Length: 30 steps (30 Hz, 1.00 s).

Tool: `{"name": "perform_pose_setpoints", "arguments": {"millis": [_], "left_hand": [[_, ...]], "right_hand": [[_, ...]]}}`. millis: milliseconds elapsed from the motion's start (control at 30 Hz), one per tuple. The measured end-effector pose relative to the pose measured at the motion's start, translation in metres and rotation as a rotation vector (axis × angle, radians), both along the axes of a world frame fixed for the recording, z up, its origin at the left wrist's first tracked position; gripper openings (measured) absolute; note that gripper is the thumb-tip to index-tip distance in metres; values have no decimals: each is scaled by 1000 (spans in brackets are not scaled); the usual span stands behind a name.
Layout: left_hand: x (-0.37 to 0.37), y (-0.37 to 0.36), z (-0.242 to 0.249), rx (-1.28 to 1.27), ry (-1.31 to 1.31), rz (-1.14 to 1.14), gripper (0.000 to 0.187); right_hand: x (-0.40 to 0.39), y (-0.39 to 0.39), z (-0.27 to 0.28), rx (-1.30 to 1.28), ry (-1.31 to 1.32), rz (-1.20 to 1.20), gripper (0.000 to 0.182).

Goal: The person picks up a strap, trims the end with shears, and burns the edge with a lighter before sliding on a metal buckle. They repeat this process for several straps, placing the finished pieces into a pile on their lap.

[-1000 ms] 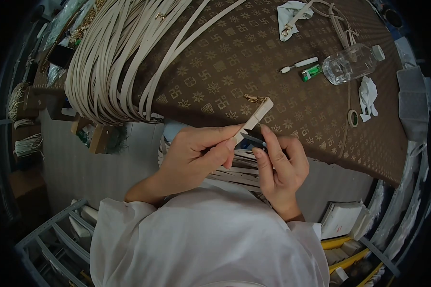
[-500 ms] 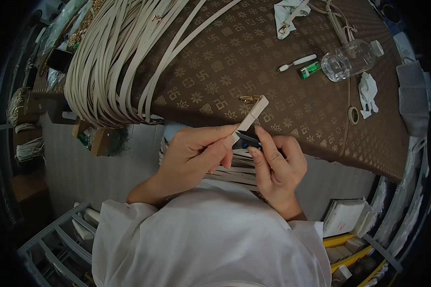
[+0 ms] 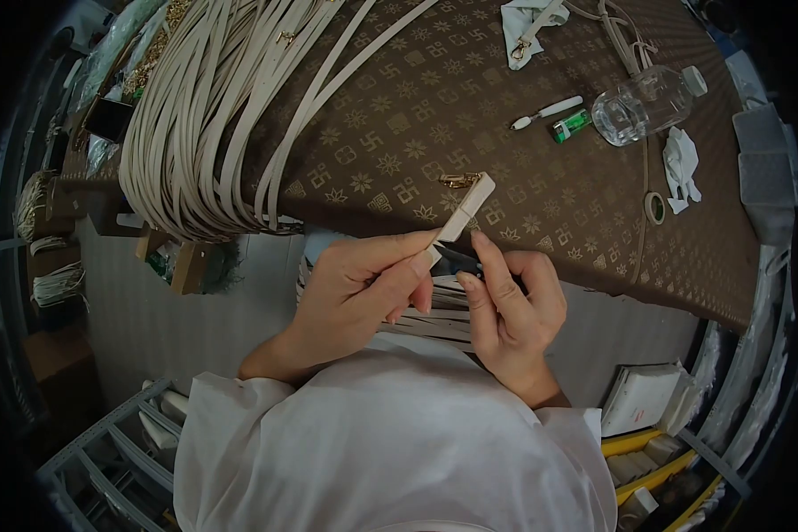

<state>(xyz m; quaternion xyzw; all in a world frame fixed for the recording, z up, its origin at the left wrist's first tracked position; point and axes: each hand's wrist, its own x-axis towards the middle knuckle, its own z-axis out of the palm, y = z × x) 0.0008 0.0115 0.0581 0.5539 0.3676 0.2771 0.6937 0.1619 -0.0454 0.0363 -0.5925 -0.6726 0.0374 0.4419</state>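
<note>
My left hand (image 3: 363,279) pinches a cream strap end (image 3: 466,209) between thumb and fingers. The strap slants up to the right, and a gold clasp (image 3: 458,180) hangs at its top over the table's front edge. My right hand (image 3: 516,306) is closed on a small black tool (image 3: 458,260), whose tip meets the strap beside my left fingertips. What kind of tool it is stays partly hidden by the fingers. More cream strips (image 3: 426,319) lie below the hands, above the lap.
A brown patterned cloth (image 3: 372,133) covers the table. Long cream straps (image 3: 195,115) hang over its left side. Farther right are a clear bottle (image 3: 643,108), a green lighter (image 3: 571,126), a white pen (image 3: 547,113), a tape roll (image 3: 654,208) and white scraps (image 3: 680,168).
The view has shifted very slightly. Both hands keep nearly the same pose on the strap and the black tool.
</note>
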Motion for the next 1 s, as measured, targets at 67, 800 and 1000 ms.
{"name": "perform_pose_setpoints", "arguments": {"millis": [67,800,1000], "left_hand": [[-1,0,-1,7,-11,7,30],[-29,8,-54,74,115,-512,31],[-106,2,-79,-147,325,-532,22]], "right_hand": [[0,0,-2,6,-7,0,37],[115,-62,-4,272,1518,-179,18],[244,-243,-60,108,1447,-947,26]]}}
